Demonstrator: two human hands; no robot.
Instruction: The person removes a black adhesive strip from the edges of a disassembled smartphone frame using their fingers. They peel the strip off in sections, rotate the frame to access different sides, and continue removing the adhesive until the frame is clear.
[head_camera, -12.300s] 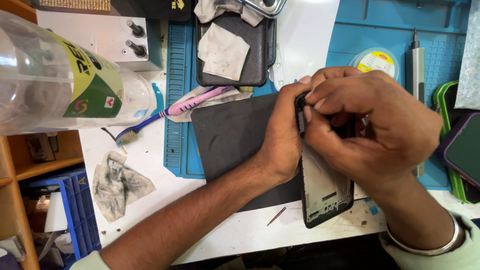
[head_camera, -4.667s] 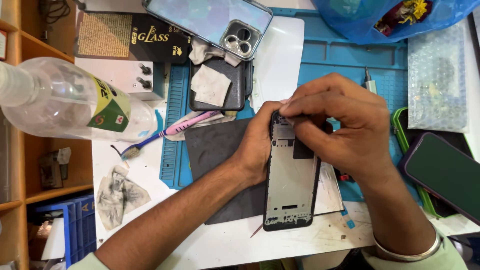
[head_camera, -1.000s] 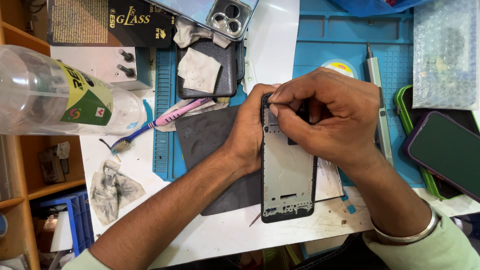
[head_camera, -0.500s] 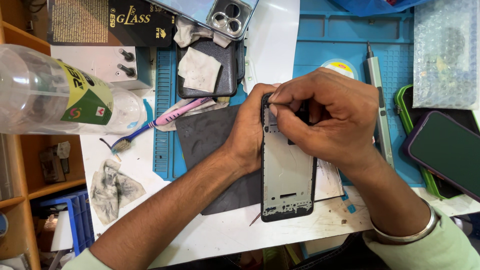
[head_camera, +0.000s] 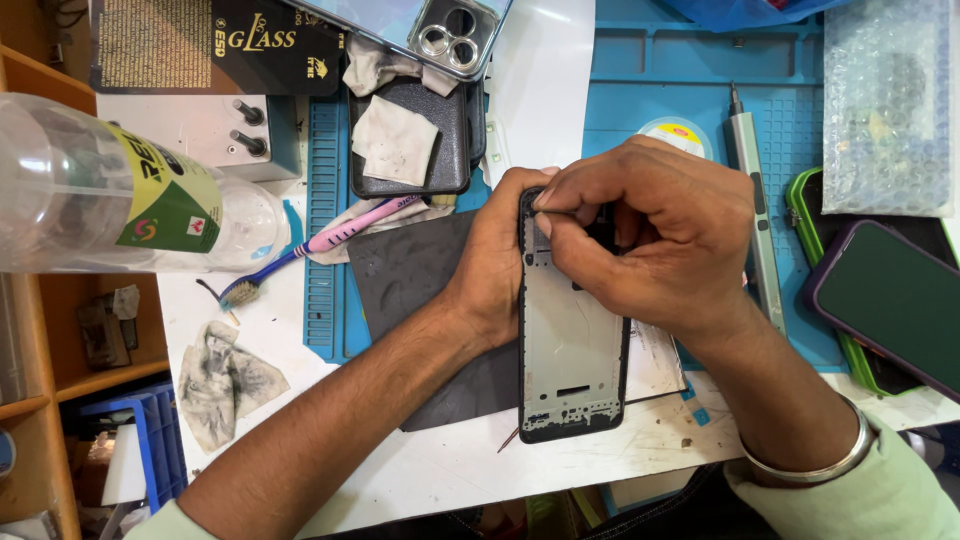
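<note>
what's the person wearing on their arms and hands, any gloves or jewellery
No gloves: both the left hand and the right hand are bare. The right wrist carries a plain silver metal bangle, next to a pale green sleeve cuff. The left forearm is bare, with a pale sleeve edge low down.

Two bare forearms, uncovered from wrist to near the elbow. Pale mint-green sleeves, pushed back, seen only at the lower edge of the view. A plain silver metal bangle (head_camera: 815, 462), smooth and rounded, around the right wrist, just ahead of the cuff. Left hand (head_camera: 497, 262) and right hand (head_camera: 650, 235) ungloved, no rings showing, fingernails trimmed short.
</note>
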